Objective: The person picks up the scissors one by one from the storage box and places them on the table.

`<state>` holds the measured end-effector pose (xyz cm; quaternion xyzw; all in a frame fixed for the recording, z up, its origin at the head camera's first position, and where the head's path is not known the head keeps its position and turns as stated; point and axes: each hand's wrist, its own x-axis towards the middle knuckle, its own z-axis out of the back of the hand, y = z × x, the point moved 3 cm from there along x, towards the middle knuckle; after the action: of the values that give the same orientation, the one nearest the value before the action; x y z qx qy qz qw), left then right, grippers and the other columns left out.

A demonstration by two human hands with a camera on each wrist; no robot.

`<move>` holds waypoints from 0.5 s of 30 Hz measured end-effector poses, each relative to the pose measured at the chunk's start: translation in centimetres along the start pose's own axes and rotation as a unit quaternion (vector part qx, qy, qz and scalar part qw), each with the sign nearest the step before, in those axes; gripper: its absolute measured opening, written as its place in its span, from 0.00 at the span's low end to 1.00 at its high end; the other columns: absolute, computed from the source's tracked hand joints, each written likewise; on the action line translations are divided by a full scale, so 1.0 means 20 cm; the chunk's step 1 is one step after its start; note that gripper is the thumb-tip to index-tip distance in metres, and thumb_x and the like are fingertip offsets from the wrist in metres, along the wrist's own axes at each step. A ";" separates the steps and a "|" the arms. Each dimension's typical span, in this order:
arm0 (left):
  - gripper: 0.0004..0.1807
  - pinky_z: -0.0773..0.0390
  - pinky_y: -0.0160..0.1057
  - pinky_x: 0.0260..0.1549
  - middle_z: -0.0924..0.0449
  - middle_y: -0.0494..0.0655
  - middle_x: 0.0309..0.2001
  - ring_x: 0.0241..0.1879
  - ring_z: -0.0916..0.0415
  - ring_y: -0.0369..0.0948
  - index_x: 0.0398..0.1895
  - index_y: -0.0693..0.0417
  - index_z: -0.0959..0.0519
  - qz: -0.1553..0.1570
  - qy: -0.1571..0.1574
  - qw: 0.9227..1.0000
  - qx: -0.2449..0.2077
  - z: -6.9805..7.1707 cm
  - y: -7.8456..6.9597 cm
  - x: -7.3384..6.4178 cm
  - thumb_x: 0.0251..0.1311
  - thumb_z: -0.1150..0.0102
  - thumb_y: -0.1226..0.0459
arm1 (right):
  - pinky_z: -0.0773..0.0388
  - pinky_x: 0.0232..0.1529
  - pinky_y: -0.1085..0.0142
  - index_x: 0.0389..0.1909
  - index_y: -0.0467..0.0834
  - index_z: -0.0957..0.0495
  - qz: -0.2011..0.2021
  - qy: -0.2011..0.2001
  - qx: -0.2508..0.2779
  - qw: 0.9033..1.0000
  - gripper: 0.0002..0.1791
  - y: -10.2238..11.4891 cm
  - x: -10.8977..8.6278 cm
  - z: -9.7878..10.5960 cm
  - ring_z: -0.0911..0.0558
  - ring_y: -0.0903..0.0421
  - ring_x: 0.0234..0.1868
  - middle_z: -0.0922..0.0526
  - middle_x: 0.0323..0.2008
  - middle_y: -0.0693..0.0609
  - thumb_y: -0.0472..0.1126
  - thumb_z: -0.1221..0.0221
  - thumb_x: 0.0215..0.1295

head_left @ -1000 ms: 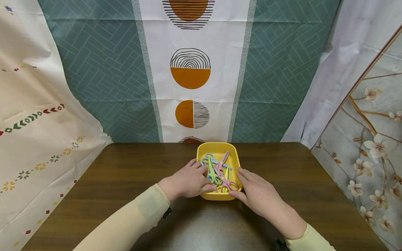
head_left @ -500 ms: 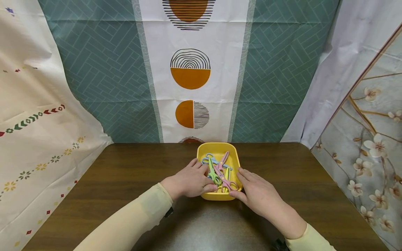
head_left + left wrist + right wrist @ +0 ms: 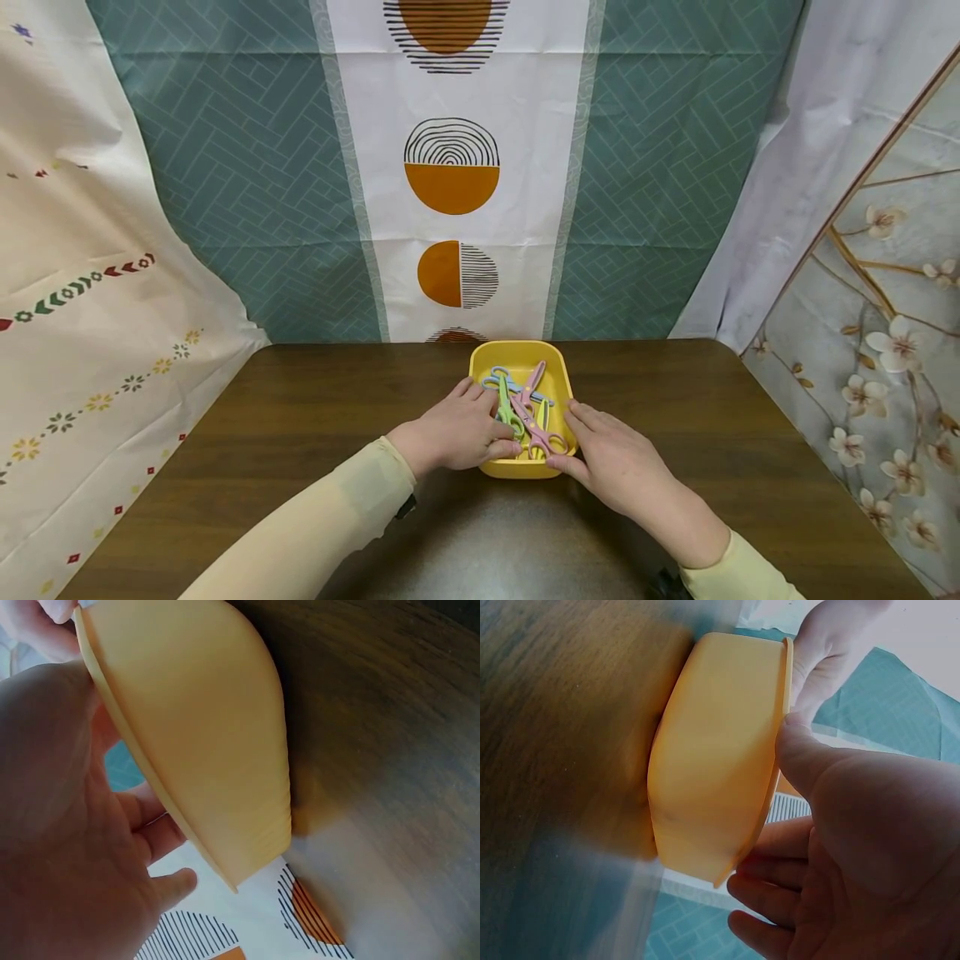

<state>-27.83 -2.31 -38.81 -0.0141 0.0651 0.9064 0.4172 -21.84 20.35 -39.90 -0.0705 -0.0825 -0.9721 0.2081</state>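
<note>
A yellow bin [image 3: 525,472] sits on the table with several small scissors in it. My left hand [image 3: 461,427] reaches over its left rim, index finger and thumb inside by the green scissors [image 3: 506,408]; those fingertips are partly hidden, so a grip cannot be told. Pink scissors [image 3: 538,429] and yellow scissors [image 3: 543,417] lie beside the green pair, with blue scissors [image 3: 517,387] behind. My right hand [image 3: 622,462] rests on the bin's right rim, fingers extended, thumb on the near corner. Both wrist views show the outer wall [image 3: 195,720] and each hand along the rim.
The dark wooden table [image 3: 337,392] stretches to both sides and in front of the bin. Behind its far edge hangs a green and white patterned cloth [image 3: 262,208]. Flowered cloths hang at the left and right.
My left hand has shifted slightly to the right and deeper into the bin. The green scissors have moved a little with it. My right hand and the bin stay put.
</note>
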 end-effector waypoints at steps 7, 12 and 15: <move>0.21 0.37 0.55 0.75 0.31 0.43 0.45 0.56 0.33 0.47 0.54 0.35 0.10 -0.003 -0.036 0.999 -0.003 0.01 0.01 -0.01 0.80 0.45 0.37 | 0.27 0.73 0.42 0.77 0.31 0.27 0.003 -0.005 0.001 1.000 0.47 0.00 -0.01 0.01 0.25 0.37 0.77 0.27 0.78 0.37 0.66 0.35 0.76; 0.18 0.35 0.54 0.73 0.32 0.43 0.43 0.55 0.32 0.47 0.49 0.36 0.10 0.004 -0.044 0.999 0.000 0.03 0.02 -0.02 0.79 0.41 0.40 | 0.27 0.73 0.43 0.77 0.32 0.27 0.002 -0.003 0.005 1.000 0.46 0.01 -0.01 0.01 0.25 0.38 0.77 0.27 0.78 0.37 0.66 0.35 0.76; 0.16 0.35 0.54 0.72 0.32 0.42 0.42 0.54 0.32 0.47 0.49 0.36 0.10 0.003 -0.041 0.999 0.003 0.03 0.03 -0.03 0.79 0.40 0.40 | 0.27 0.73 0.43 0.77 0.31 0.26 0.001 0.000 0.006 1.000 0.46 0.01 -0.01 0.01 0.25 0.37 0.76 0.27 0.78 0.37 0.65 0.35 0.76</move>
<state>-27.79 -3.03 -38.11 0.0248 0.0505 0.9074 0.4165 -21.54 20.29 -39.70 -0.0695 -0.0885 -0.9713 0.2097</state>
